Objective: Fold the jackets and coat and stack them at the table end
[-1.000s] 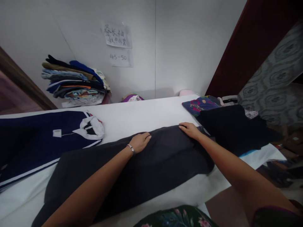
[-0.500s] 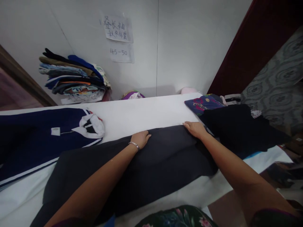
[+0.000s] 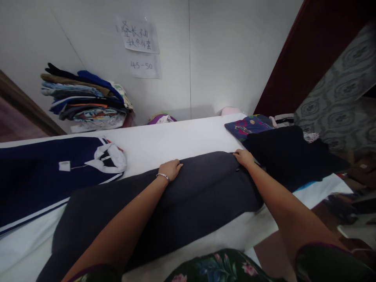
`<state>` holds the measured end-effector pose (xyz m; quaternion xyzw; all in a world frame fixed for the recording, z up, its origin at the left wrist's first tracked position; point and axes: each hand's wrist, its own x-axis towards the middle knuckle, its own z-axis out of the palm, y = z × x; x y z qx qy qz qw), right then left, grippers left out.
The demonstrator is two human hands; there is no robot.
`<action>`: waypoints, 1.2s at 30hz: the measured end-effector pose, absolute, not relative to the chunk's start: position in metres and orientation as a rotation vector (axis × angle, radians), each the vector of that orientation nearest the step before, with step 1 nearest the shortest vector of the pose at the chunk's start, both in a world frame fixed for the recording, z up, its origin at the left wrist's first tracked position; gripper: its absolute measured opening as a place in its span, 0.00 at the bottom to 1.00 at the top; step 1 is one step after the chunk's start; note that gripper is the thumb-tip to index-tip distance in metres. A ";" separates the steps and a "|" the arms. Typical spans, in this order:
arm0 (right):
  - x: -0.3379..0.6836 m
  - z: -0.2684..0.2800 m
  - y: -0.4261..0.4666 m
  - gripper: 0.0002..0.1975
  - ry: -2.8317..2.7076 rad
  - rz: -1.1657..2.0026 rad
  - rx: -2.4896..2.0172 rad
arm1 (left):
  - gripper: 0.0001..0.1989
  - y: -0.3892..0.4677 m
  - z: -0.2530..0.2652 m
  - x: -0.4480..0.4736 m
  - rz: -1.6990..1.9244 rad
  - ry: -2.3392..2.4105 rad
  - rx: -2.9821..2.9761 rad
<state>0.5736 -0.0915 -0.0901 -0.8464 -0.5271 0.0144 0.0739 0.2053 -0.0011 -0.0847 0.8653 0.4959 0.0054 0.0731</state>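
A long dark grey garment [image 3: 199, 196] lies folded lengthwise across the white table; its kind does not show. My left hand [image 3: 170, 170], with a bracelet at the wrist, is closed over the garment's far edge near the middle. At the far right corner, my right hand [image 3: 243, 158] pinches the cloth between thumb and fingers. To the left, a navy garment with a white collar [image 3: 110, 158] and white stripes is spread flat, touching or close to the grey one. My forearms cover part of the grey cloth.
A tall stack of folded clothes [image 3: 88, 98] stands against the wall at the back left. On the right lie a black folded garment [image 3: 288, 156] and a patterned blue one [image 3: 248, 126]. Handwritten paper signs [image 3: 141, 37] hang on the wall. The white table [image 3: 176, 137] reaches the wall.
My right hand has shifted slightly along the far edge to the corner and now pinches it. The garment's right end looks smoother and pulled a little. The camera view has turned slightly.
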 end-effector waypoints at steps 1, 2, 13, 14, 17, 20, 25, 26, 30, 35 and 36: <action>0.575 -0.092 -0.091 0.16 -1.575 0.061 -2.523 | 0.18 -0.001 -0.084 0.205 0.037 1.501 2.585; 0.576 -0.092 -0.090 0.16 -1.571 0.079 -2.499 | 0.17 -0.001 -0.083 0.204 0.071 1.510 2.586; 0.565 -0.097 -0.133 0.25 -1.700 0.241 -2.004 | 0.29 -0.068 -0.084 0.187 0.338 1.201 2.799; 0.564 -0.100 -0.135 0.25 -1.690 0.286 -1.985 | 0.30 -0.073 -0.090 0.187 0.256 1.211 2.774; 0.564 -0.101 -0.139 0.24 -1.600 0.320 -1.969 | 0.30 -0.076 -0.104 0.190 0.137 1.231 2.721; 0.569 -0.090 -0.150 0.29 -1.449 0.300 -1.910 | 0.28 -0.072 -0.102 0.191 0.170 1.230 2.699; 0.570 -0.082 -0.217 0.27 -1.188 0.175 -1.745 | 0.22 -0.093 -0.077 0.180 0.612 1.216 2.671; 0.568 -0.085 -0.235 0.24 -1.159 0.167 -1.698 | 0.21 -0.104 -0.072 0.175 0.705 1.152 2.679; 0.553 -0.105 -0.298 0.18 -1.232 0.138 -1.642 | 0.21 -0.164 -0.072 0.151 0.777 0.881 2.752; 0.535 -0.124 -0.326 0.24 -1.520 0.073 -1.683 | 0.22 -0.218 -0.096 0.113 0.598 1.121 2.782; 0.533 -0.125 -0.326 0.25 -1.574 0.065 -1.712 | 0.22 -0.222 -0.099 0.106 0.582 1.216 2.768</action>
